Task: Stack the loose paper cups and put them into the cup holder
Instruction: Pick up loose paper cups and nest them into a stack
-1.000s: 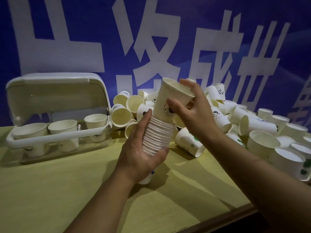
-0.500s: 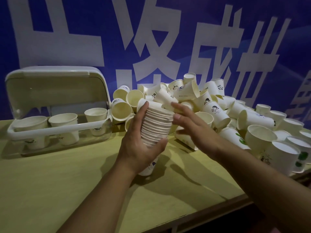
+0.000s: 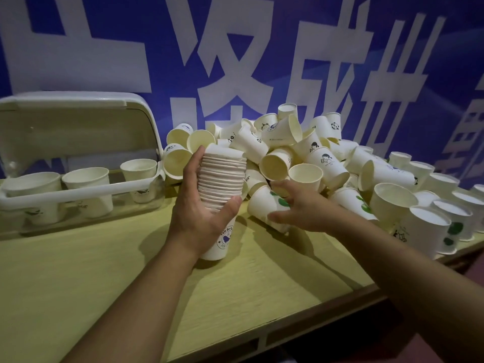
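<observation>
The cup holder (image 3: 78, 189) sits open at the bench's (image 3: 78, 284) left end, three cups inside. The left hand (image 3: 201, 213) is wrapped round a tall stack (image 3: 222, 179); gripped low, it may lean or shed cups. The right hand (image 3: 296, 205) curls round a fallen cup (image 3: 262, 203) at the heap's (image 3: 327, 158) foot; pulling it may tumble cups off the bench.

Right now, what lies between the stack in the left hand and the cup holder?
In the head view, loose cups lying on their sides fill the space between the stack and the cup holder.
</observation>
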Demonstrator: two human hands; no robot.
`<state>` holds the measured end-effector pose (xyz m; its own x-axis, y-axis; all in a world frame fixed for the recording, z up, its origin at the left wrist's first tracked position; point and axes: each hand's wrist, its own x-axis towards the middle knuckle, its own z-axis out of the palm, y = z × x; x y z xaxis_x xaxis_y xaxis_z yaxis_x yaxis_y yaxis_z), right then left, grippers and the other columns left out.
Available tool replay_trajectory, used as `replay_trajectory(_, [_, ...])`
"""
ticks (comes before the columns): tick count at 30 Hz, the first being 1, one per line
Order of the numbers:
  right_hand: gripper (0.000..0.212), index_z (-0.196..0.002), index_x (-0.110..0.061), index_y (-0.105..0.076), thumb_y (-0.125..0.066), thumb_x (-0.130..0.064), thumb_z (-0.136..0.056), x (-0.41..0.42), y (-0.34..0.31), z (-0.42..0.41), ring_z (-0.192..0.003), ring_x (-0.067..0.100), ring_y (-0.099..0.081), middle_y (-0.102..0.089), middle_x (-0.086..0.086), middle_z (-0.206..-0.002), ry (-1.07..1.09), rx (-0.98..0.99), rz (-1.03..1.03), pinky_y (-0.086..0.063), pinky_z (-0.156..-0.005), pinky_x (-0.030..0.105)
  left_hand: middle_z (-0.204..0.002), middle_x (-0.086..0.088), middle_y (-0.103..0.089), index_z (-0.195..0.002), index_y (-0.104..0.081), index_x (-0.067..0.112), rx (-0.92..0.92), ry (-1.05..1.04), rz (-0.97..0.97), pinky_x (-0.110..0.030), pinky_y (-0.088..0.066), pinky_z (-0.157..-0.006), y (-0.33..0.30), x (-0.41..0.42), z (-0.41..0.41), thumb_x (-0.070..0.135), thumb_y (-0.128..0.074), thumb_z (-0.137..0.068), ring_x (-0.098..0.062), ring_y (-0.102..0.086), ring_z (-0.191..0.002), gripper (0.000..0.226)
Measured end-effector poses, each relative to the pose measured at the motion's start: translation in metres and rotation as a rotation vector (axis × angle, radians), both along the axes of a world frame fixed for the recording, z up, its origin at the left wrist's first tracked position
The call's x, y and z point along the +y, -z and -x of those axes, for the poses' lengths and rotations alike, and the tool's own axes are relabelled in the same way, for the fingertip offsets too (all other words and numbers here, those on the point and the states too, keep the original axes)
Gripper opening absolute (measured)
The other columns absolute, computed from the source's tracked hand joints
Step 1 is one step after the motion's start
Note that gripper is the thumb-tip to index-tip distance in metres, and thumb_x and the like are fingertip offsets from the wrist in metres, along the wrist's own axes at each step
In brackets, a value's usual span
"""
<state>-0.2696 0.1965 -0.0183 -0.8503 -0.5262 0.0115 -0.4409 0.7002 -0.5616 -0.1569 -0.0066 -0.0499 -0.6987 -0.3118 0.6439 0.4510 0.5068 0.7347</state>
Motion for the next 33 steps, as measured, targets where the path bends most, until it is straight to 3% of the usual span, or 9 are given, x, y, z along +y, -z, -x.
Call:
replay_trajectory(5, [0.085, -0.150, -0.049, -0.022, -0.073, -0.037, -0.084, 0.001, -0.003, 0.001, -0.116, 0.024, -0.054, -0.043, -0.003, -0.140, -0.042, -0.069, -0.028, -0.052, -0.097, 0.041, -0.137, 0.019, -0.046, -0.142, -0.018, 0.065, -0.017, 0.054, -0.024, -0.033, -0.057, -0.086, 0.000, 0.001, -0.002, 0.056, -0.072, -0.065, -0.006, -0.061, -0.113, 0.094])
replay_trajectory(8, [0.077, -0.146, -0.044, -0.028, -0.074, -0.031, -0.086, 0.003, -0.012, -0.002, -0.095, 0.028, -0.066, -0.056, 0.005, -0.122, -0.009, -0.036, 0.279, -0.062, -0.075, 0.040, -0.139, 0.021, -0.046, -0.142, -0.019, 0.066, -0.019, 0.081, -0.024, -0.035, -0.055, -0.091, -0.001, 0.002, -0.002, 0.057, -0.072, -0.065, -0.004, -0.060, -0.115, 0.094])
replay_trajectory(12, [0.076, -0.145, -0.045, -0.026, -0.073, -0.034, -0.087, -0.002, -0.039, -0.011, -0.100, 0.025, -0.063, -0.052, 0.004, -0.117, 0.068, 0.107, 0.711, -0.062, -0.075, 0.038, -0.145, 0.013, -0.046, -0.148, -0.019, 0.057, -0.049, 0.147, 0.015, -0.034, -0.056, -0.089, -0.002, 0.005, -0.003, 0.056, -0.072, -0.066, -0.005, -0.060, -0.115, 0.098])
replay_trajectory(15, [0.079, -0.148, -0.047, -0.024, -0.073, -0.038, -0.087, -0.012, -0.053, -0.021, -0.108, 0.023, -0.059, -0.045, 0.003, -0.127, 0.025, 0.143, 0.818, -0.062, -0.078, 0.038, -0.142, 0.015, -0.046, -0.147, -0.016, 0.060, -0.073, 0.174, 0.058, -0.032, -0.058, -0.084, -0.004, 0.008, -0.005, 0.057, -0.072, -0.066, -0.001, -0.062, -0.109, 0.099])
replay_trajectory(18, [0.077, -0.145, -0.050, -0.025, -0.072, -0.043, -0.084, -0.023, -0.054, -0.033, -0.107, 0.019, -0.060, -0.047, -0.004, -0.121, -0.084, 0.138, 0.788, -0.062, -0.076, 0.034, -0.140, 0.014, -0.048, -0.147, -0.016, 0.062, -0.075, 0.196, 0.084, -0.033, -0.060, -0.082, -0.005, 0.011, -0.006, 0.055, -0.074, -0.066, -0.003, -0.063, -0.105, 0.100])
replay_trajectory(21, [0.054, -0.141, -0.045, -0.039, -0.063, -0.038, -0.094, -0.034, -0.045, -0.044, -0.102, 0.011, -0.062, -0.053, -0.005, -0.121, -0.181, 0.098, 0.748, -0.058, -0.068, 0.022, -0.142, 0.009, -0.049, -0.147, -0.013, 0.063, -0.059, 0.205, 0.052, -0.039, -0.061, -0.081, -0.003, 0.010, -0.005, 0.054, -0.075, -0.068, -0.009, -0.066, -0.105, 0.101])
replay_trajectory(26, [0.050, -0.145, -0.051, -0.040, -0.055, -0.038, -0.099, -0.050, -0.024, -0.046, -0.098, -0.001, -0.061, -0.054, -0.015, -0.125, -0.243, 0.049, 0.605, -0.050, -0.070, 0.015, -0.141, 0.022, -0.046, -0.142, -0.010, 0.069, -0.015, 0.146, -0.056, -0.019, -0.056, -0.079, -0.006, -0.002, -0.005, 0.055, -0.073, -0.070, 0.000, -0.064, -0.108, 0.097])
replay_trajectory(29, [0.054, -0.147, -0.051, -0.037, -0.054, -0.031, -0.100, -0.059, -0.030, -0.035, -0.102, -0.002, -0.057, -0.052, -0.018, -0.128, -0.254, 0.088, 0.533, -0.048, -0.077, 0.018, -0.133, 0.034, -0.040, -0.146, -0.009, 0.063, -0.044, 0.125, -0.016, -0.008, -0.051, -0.074, -0.018, -0.020, -0.005, 0.050, -0.075, -0.071, 0.014, -0.057, -0.105, 0.101])
replay_trajectory(33, [0.052, -0.143, -0.043, -0.046, -0.062, -0.025, -0.096, -0.081, -0.038, -0.006, -0.110, 0.005, -0.055, -0.055, -0.010, -0.135, -0.149, 0.362, 0.393, -0.054, -0.092, 0.032, -0.121, 0.048, -0.044, -0.138, -0.011, 0.072, -0.037, 0.037, -0.041, -0.008, -0.051, -0.069, -0.022, -0.054, -0.012, 0.060, -0.069, -0.064, 0.012, -0.059, -0.102, 0.095])
